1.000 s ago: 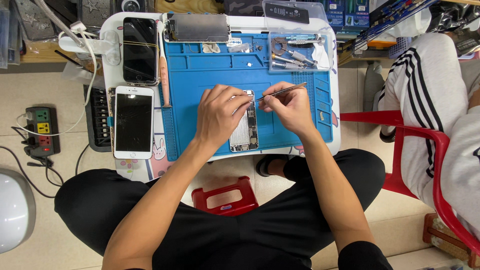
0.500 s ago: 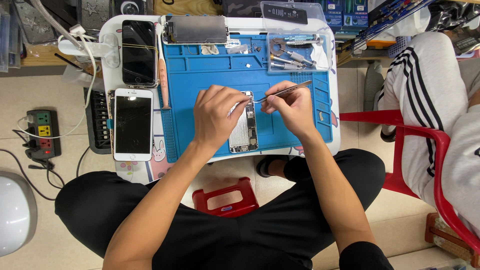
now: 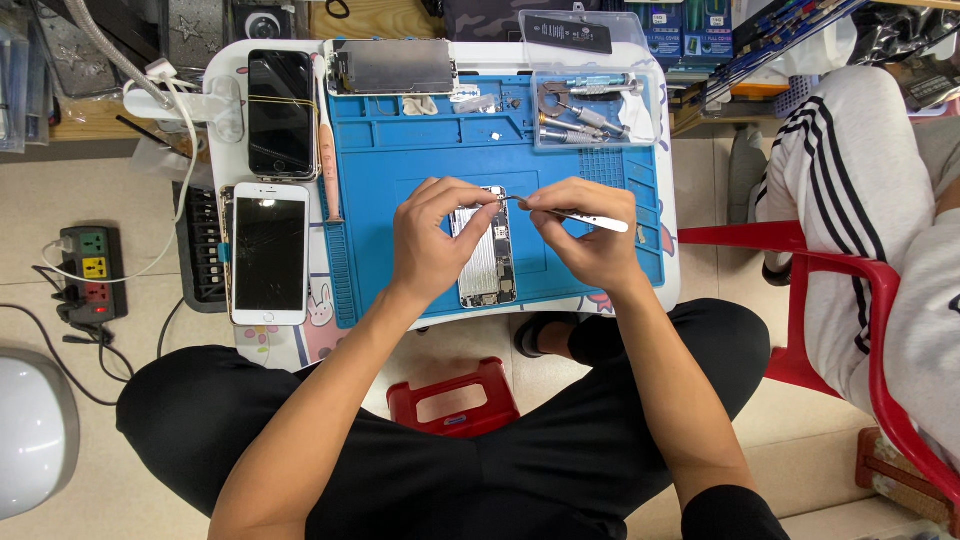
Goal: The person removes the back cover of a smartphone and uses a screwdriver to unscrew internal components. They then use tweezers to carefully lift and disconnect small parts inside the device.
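Right hand [image 3: 590,235] fingers pinch tweezers [image 3: 575,213] over opened phone [image 3: 485,250]; left hand [image 3: 435,240] fingers steady it.

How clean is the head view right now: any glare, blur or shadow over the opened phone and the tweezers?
Head view: even, bright light and sharp focus. The opened phone shows a mild sheen on its metal but stays readable. The tweezers in the right hand are crisp. The left hand covers the phone's left edge. Small glare spot on the white phone. Slight wide-angle bend at the edges.

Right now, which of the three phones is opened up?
The phone on the blue mat, between both hands, shows its insides. The black phone and white phone lie closed.
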